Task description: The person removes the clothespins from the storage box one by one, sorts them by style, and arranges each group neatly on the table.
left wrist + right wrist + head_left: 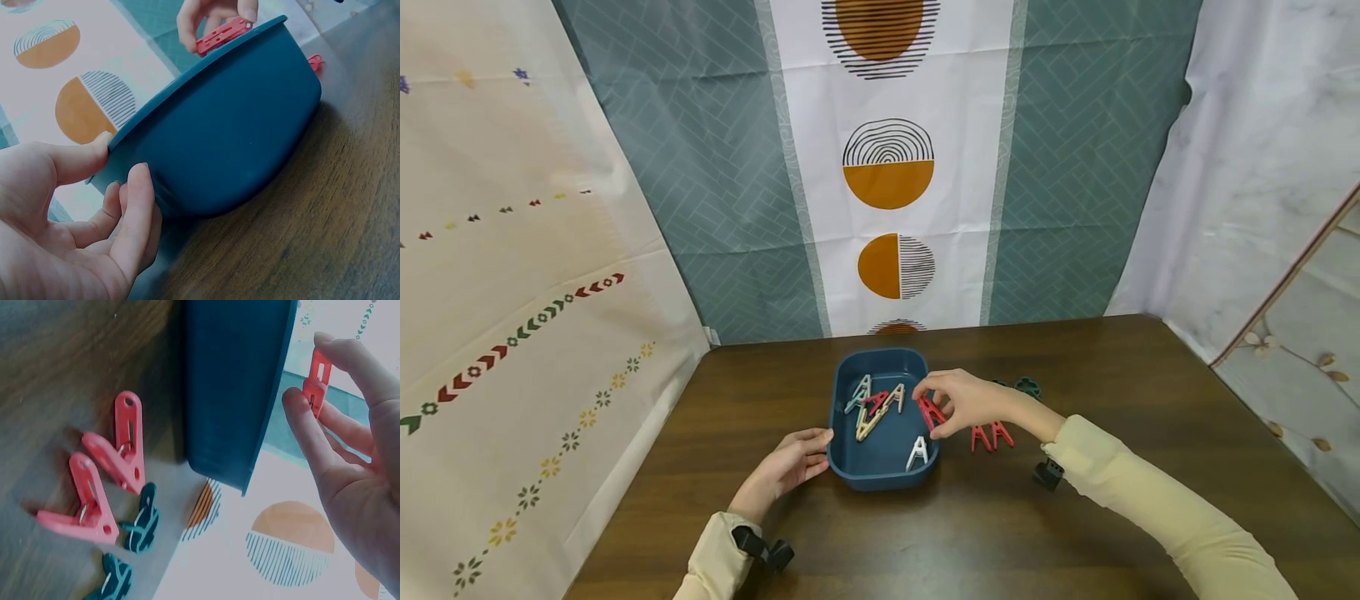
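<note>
A dark blue plastic basin (pixel 882 482) stands on the table, holding several clothespins, among them a white clothespin (pixel 917 452), a yellow clothespin (pixel 871 423) and a red clothespin (pixel 876 402). At its left side, my left hand (pixel 792 463) grips the rim, thumb on the edge and fingers by the outer wall. Over the right rim, my right hand (pixel 964 400) pinches a red clothespin (pixel 317 381) between thumb and fingertips. Two more red clothespins (pixel 94 500) lie on the table right of the basin, partly behind the right hand in the head view.
Behind the red ones lie dark green clothespins (pixel 142 519); the right arm partly covers them in the head view. The brown wooden table (pixel 760 375) meets a patterned cloth backdrop (pixel 887 283) at its far edge. Cloths also hang at both sides.
</note>
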Available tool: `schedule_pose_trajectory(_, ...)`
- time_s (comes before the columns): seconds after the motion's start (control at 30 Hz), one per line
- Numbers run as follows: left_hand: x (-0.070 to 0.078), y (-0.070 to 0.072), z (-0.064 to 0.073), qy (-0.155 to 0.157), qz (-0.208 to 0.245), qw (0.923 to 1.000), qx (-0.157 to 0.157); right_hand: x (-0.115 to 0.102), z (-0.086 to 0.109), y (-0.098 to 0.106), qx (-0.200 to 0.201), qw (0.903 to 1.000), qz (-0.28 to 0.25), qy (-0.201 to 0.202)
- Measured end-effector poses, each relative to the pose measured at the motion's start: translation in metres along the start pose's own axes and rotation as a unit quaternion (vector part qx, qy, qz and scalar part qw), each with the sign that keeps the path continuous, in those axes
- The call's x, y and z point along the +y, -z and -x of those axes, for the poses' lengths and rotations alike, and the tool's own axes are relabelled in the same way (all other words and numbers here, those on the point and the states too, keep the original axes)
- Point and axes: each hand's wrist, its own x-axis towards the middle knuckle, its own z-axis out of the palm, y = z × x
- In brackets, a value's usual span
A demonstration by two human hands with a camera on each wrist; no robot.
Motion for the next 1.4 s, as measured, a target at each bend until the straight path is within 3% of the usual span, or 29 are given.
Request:
schedule_pose_trajectory(0.47, 0.001, 0.0, -0.001, -0.002, -0.005, 1.0, -0.002, 0.015, 0.03, 0.01, 0.021, 0.9996, 0.008, -0.019)
schedule_pose_trajectory(1.07, 0.002, 0.001, 0.001, -0.002, -0.001, 1.0, -0.009, 0.059, 0.078, 0.003, 0.041, 0.9978, 0.002, -0.053)
schedule_pose_trajectory(1.4, 0.0, 0.0, 0.001, 0.002, 0.001, 0.9999, -0.011, 0.082, 0.101, 0.005, 0.042, 0.9932, 0.039, -0.102)
